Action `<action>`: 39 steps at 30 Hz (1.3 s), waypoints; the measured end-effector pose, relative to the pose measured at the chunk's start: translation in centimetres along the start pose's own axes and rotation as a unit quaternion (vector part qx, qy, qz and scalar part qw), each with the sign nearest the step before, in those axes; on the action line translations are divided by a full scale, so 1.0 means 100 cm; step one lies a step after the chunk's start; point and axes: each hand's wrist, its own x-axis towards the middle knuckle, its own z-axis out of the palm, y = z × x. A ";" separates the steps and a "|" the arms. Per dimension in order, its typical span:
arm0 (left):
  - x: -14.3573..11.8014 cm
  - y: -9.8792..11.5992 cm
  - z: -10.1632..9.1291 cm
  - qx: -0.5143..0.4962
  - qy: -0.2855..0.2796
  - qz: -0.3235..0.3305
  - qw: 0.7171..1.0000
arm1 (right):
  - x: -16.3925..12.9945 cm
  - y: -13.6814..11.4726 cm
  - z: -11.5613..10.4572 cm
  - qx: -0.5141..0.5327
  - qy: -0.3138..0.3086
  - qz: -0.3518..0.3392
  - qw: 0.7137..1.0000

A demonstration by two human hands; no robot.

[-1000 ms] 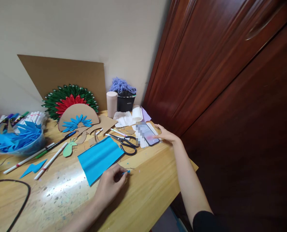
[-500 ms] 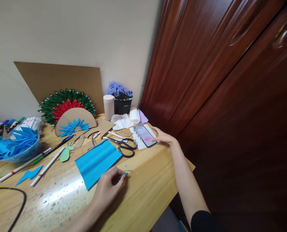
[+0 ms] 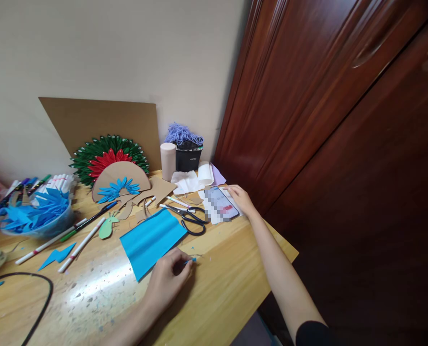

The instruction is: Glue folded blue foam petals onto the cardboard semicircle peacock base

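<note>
OK, left to right along the surface [image 3: 231, 269]: toward the left edge there's one clear bowl [image 3: 55, 229] piled with blue paper pieces, too jumbled to count. Three long markers [image 3: 82, 245] lie slanted just beside it, with one blue scrap [image 3: 57, 256] between two of them. Then one green cutout [image 3: 107, 228], and behind that one cardboard half-disc [image 3: 125, 173] with blue petals, closer to the back edge.

One blue sheet [image 3: 152, 240] lies flat mid-surface. The left hand [image 3: 170, 278] is on its near-edge side, pinching one tiny blue piece [image 3: 194, 260] between thumb and fingers. One pair of scissors [image 3: 190, 218] sits by the sheet's far right corner.

One phone [image 3: 224, 204] lies near the surface's right edge, partly on white paper. The right hand [image 3: 238, 197] is there, fingers loosely bent, gripping nothing I can see; can't tell if it's touching the phone.
</note>
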 end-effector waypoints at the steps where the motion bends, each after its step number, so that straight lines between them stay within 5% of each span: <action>1: 0.000 0.000 0.000 -0.001 0.002 0.001 1.000 | -0.001 -0.003 0.001 -0.004 0.000 -0.006 1.000; 21: -0.001 0.003 -0.003 -0.049 0.082 -0.023 0.995 | -0.006 -0.023 0.001 -0.008 0.106 0.000 0.994; 26: -0.001 0.004 -0.008 -0.057 0.111 -0.009 0.992 | -0.026 -0.081 0.030 0.105 -0.041 -0.072 0.991; 30: -0.003 0.009 -0.029 -0.053 0.155 0.009 0.986 | -0.058 -0.136 0.057 0.139 -0.190 -0.168 0.957; 39: -0.037 0.012 -0.123 -0.101 0.194 -0.014 0.976 | -0.087 -0.232 0.097 0.125 -0.208 -0.309 0.920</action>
